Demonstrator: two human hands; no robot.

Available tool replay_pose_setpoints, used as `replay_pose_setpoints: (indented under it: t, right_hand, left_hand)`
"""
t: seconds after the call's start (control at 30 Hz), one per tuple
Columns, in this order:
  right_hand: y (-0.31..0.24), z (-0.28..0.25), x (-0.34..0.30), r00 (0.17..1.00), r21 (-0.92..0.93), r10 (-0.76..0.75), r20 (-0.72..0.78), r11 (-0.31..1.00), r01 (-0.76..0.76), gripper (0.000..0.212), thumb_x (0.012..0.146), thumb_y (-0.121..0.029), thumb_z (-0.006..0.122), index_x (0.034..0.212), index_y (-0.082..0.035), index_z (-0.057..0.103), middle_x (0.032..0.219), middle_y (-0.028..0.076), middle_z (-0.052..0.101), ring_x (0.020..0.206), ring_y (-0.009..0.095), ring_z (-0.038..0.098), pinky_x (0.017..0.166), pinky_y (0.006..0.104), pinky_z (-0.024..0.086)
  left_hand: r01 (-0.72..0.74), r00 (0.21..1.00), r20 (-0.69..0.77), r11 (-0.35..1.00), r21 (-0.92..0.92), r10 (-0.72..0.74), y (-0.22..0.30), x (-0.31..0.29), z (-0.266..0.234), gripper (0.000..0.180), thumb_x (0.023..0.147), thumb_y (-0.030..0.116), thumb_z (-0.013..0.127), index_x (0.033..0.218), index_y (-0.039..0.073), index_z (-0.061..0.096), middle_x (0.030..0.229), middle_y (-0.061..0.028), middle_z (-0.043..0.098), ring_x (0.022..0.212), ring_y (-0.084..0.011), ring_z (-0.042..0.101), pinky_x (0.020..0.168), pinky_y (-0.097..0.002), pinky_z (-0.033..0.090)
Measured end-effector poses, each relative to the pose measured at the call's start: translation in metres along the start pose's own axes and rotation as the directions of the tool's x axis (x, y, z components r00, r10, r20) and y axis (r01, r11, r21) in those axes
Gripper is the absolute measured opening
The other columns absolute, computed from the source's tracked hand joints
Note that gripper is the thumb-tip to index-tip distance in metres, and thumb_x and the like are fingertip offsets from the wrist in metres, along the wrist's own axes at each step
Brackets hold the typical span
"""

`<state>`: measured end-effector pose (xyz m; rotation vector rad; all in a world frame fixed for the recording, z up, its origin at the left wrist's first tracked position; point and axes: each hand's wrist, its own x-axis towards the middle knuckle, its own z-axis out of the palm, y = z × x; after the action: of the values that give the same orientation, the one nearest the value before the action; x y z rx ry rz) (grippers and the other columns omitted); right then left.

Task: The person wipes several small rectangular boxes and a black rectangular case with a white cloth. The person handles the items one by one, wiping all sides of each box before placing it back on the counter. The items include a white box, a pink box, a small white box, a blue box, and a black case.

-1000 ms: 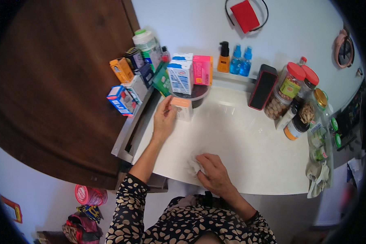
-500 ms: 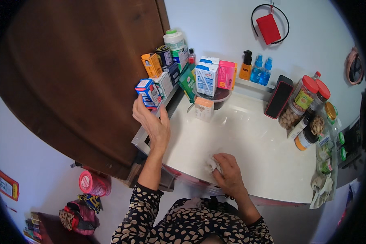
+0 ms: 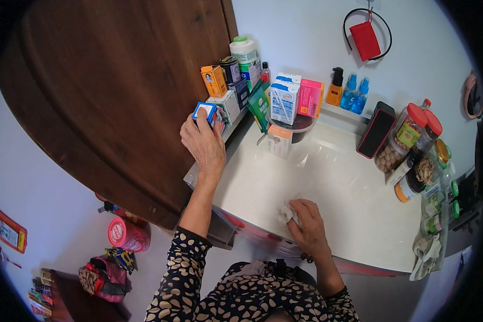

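Observation:
At the left end of the shelf, my left hand (image 3: 203,146) has its fingers closed round a small blue-and-white box (image 3: 204,111); the lower part of the box is hidden behind the hand. A white-and-green box (image 3: 226,105) stands just beyond it, with an orange box (image 3: 213,81) and a dark blue box (image 3: 240,92) behind. On the pale countertop (image 3: 252,185), near its front edge, my right hand (image 3: 309,228) grips a crumpled white cloth (image 3: 287,214), pressed against the surface.
A clear bowl (image 3: 301,130) carries white cartons (image 3: 284,102) and a pink box (image 3: 310,97), with a peach box (image 3: 279,141) in front. Rightward stand a black speaker (image 3: 376,130) and red-lidded jars (image 3: 410,126). A brown wooden door (image 3: 118,80) borders the left side.
My left fingers have closed further over the blue-and-white box, which has turned so that its end faces up. The right hand stays with the cloth. The whole view has shifted slightly.

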<state>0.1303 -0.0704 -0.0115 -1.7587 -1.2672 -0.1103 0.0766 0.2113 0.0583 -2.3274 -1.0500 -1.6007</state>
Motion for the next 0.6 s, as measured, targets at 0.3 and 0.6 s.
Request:
replay_pose_setpoints:
  t: [0.3,0.6]
  right_hand:
    - [-0.004,-0.004,0.000,0.889,0.597,0.452,-0.071,0.734,-0.326,0.041,0.074,0.010,0.056,0.114,0.002,0.056,0.114,0.015,0.055,0.106,0.026,0.055,0.082,0.0371,0.050]
    - [-0.043,-0.009,0.055,0.943,0.133,-0.219,-0.251,0.957,0.257,0.043,0.070,0.011,0.057,0.111,-0.002,0.061,0.117,0.015,0.054,0.106,0.028,0.054,0.089,0.0335,0.046]
  left_hand:
    - [0.505,0.845,0.477,0.070,-0.860,-0.240,0.037,-0.056,-0.057,0.043,0.093,0.012,0.056,0.133,0.008,0.041,0.111,-0.0052,0.053,0.097,-0.0124,0.054,0.085,-0.0273,0.051]
    - [0.553,0.671,0.715,-0.508,-0.660,-0.198,0.103,-0.111,-0.077,0.049,0.100,0.034,0.042,0.141,0.012,0.029,0.127,-0.0113,0.050,0.116,-0.0221,0.051,0.099,-0.0375,0.044]
